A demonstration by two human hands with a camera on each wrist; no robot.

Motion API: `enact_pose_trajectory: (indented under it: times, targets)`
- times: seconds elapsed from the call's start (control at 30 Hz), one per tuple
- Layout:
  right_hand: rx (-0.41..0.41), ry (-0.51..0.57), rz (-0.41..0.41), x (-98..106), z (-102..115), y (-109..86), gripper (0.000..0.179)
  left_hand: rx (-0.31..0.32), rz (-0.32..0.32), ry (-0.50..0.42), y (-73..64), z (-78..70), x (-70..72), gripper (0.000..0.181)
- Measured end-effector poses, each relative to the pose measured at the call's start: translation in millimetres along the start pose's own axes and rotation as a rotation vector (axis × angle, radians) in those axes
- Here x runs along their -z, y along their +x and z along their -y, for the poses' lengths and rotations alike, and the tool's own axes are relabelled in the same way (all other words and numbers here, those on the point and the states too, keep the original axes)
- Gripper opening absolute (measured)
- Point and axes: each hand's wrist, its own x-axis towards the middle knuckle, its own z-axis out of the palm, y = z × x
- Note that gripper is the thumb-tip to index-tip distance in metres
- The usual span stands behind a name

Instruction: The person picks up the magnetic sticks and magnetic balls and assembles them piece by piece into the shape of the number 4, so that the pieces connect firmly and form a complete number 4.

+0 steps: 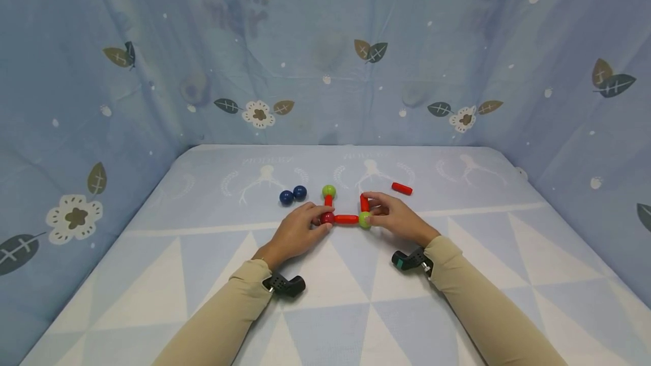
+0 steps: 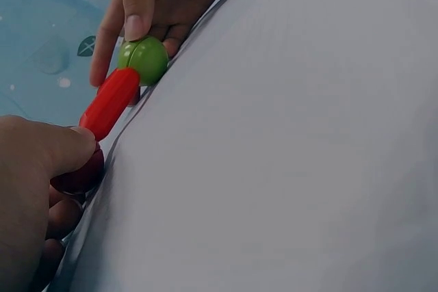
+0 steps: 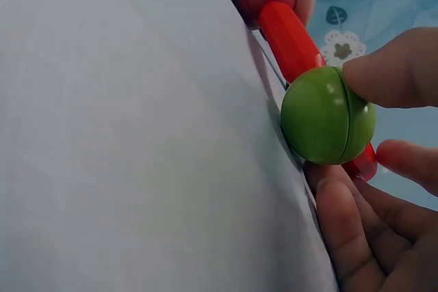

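Observation:
On the table lies a joined frame of balls and rods. A dark red ball [image 1: 328, 218] forms one corner, and my left hand [image 1: 299, 231] pinches it between thumb and fingers. From it a red rod [image 1: 346, 219] runs right to a green ball [image 1: 364, 219], which my right hand [image 1: 394, 216] grips with thumb and fingers. Another red rod [image 1: 364, 203] points away from that green ball, near my right fingertips. A third red rod [image 1: 328, 201] leads from the dark red ball to a second green ball [image 1: 329, 191] at the far end.
Two dark blue balls [image 1: 293, 195] sit side by side beyond my left hand. A loose red rod [image 1: 402, 188] lies farther back on the right. The patterned cloth [image 1: 325, 321] covers the table, and a blue curtain [image 1: 325, 27] hangs behind it.

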Motion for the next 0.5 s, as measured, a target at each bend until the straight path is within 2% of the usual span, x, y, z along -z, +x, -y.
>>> enact_pose_trajectory:
  times: [0.23,0.5]
  targets:
    - [0.025,-0.007,0.002,-0.6,0.0,-1.5,0.064,0.006,-0.006,-0.003,-0.6,-0.8,-0.2,0.039]
    - [0.012,0.001,-0.008,-1.7,-0.4,-2.7,0.064,0.017,0.005,0.0,-0.1,-1.2,0.1,0.04]
